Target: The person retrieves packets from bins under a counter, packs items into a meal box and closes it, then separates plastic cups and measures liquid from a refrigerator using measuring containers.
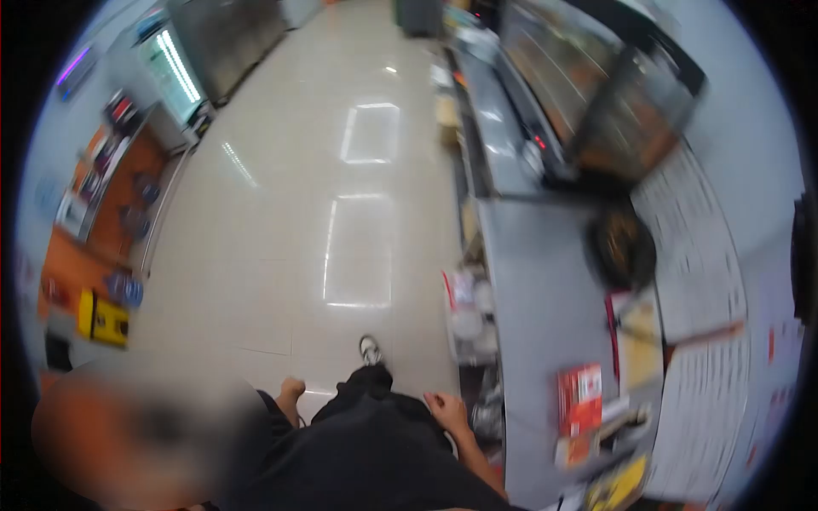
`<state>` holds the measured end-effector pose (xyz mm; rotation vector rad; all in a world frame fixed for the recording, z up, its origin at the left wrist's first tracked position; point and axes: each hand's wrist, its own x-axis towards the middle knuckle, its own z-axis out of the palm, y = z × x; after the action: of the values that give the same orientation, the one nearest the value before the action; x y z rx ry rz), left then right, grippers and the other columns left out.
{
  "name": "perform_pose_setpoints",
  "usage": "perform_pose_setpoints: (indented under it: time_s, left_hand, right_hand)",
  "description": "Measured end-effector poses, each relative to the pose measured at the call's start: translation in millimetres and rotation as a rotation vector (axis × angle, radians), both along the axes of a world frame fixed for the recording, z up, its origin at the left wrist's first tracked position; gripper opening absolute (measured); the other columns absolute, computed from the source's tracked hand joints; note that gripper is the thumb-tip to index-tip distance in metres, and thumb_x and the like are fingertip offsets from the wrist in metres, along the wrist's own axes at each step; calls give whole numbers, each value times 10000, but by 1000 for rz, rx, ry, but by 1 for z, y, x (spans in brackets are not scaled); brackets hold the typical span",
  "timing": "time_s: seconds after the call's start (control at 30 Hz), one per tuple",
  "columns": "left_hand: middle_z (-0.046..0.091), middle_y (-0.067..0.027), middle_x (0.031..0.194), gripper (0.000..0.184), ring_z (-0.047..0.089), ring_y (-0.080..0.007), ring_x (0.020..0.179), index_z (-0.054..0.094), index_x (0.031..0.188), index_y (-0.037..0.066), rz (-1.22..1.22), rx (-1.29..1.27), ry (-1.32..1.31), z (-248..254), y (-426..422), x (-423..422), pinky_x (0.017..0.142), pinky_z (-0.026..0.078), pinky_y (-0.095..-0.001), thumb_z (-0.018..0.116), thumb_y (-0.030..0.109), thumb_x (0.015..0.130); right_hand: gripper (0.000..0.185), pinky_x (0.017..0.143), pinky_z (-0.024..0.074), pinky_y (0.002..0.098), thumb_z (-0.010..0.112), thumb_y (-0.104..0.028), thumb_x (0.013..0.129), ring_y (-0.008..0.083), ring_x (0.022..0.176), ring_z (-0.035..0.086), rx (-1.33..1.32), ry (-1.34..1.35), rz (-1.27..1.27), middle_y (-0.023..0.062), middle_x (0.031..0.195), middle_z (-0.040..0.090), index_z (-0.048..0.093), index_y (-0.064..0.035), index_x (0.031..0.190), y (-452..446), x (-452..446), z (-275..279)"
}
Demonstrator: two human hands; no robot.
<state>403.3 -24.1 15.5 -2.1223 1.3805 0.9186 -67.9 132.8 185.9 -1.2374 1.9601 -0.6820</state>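
Near the bottom centre, my left hand [292, 389] hangs beside my dark clothing, with its fingers too blurred to make out. My right hand [446, 412] is on the other side of my body, close to the edge of the grey counter [537, 255], its fingers curled and no object visible in it. One shoe [369, 350] shows on the tiled floor ahead of me. On the counter to the right lie a red box [580, 399], a notepad [639, 341] and a round black container [621, 248] with brown contents.
A glass display case [588, 85] stands at the counter's far end. Shelves under the counter hold bags [467, 315]. At left are an orange cabinet [128, 200], a yellow box [103, 318], large bottles and a lit fridge [170, 72]. A blurred shape covers the lower left.
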Motion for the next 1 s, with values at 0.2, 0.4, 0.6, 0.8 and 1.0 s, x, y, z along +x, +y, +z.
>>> perform_pose_setpoints:
  time_s: [0.2,0.4,0.6,0.8,1.0]
  left_hand:
    - [731,-231,914,458,728,-344,805,728,1014,-68,504,21,301,-22,10,46,689,600,-425,694,340,808]
    - [748,-193,934,518,725,-333,875,777,958,30,443,-238,418,-29,-99,41,861,551,-416,569,501,902]
    - [747,-146,843,542,713,-357,877,763,929,61,420,-188,426,-16,-234,90,863,544,-429,435,488,993]
    - [698,-239,1132,450,654,-397,1090,708,1098,50,397,-236,359,-62,-361,166,903,530,-481,634,404,830]
    - [727,-187,1051,476,700,-331,933,647,1243,12,1420,-478,672,7,-527,191,836,565,-412,652,293,858]
  right_hand:
    - [281,618,534,338,696,-311,915,197,659,668,235,-162,50,87,774,711,736,-39,974,-153,-15,-162]
    - [133,450,466,340,665,-116,899,151,531,587,574,-475,-317,84,710,654,635,-39,795,-282,2,-228]
    - [453,368,376,334,645,-409,947,168,397,481,465,-270,-239,49,529,543,641,-32,695,-461,86,-196]
    - [664,429,383,386,479,-567,990,200,471,508,573,-88,19,80,523,540,700,4,732,-658,126,-218]
    - [386,469,470,368,608,-337,960,203,521,580,747,198,697,89,624,615,646,-37,720,-937,195,-262]
